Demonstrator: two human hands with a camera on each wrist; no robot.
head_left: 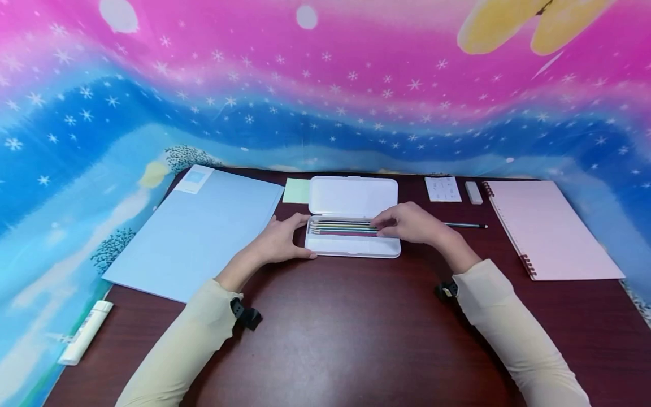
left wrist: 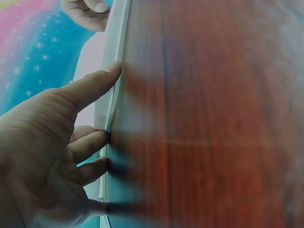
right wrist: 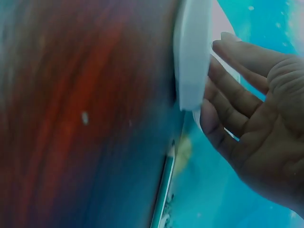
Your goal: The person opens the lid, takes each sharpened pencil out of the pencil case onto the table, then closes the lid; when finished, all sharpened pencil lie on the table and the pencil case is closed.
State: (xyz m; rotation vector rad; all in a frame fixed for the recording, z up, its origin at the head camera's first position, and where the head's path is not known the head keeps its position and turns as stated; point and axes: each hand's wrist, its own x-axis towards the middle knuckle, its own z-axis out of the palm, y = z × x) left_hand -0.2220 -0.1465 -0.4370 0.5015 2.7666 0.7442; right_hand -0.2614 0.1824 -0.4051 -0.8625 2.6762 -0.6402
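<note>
A white pencil case point(head_left: 353, 247) lies with its lid point(head_left: 353, 195) raised at the back. Several pencils point(head_left: 338, 225) lie side by side in its rear part; the front part is bare. My left hand point(head_left: 277, 240) holds the case's left end, thumb along the front edge and fingers at the side. From the right, my right hand point(head_left: 409, 223) reaches over the case, its fingertips at the pencils' right ends. In the right wrist view the case's wall partly hides those fingertips; I cannot tell whether they pinch a pencil.
Right of the case lies a dark pencil point(head_left: 465, 225). Behind it are a white paper pad point(head_left: 442, 189) and a white eraser point(head_left: 473, 193). A pink spiral notebook point(head_left: 556, 232) lies right, a blue folder point(head_left: 203, 226) left. Also present: green sticky notes point(head_left: 295, 191) and a white tube point(head_left: 86, 332).
</note>
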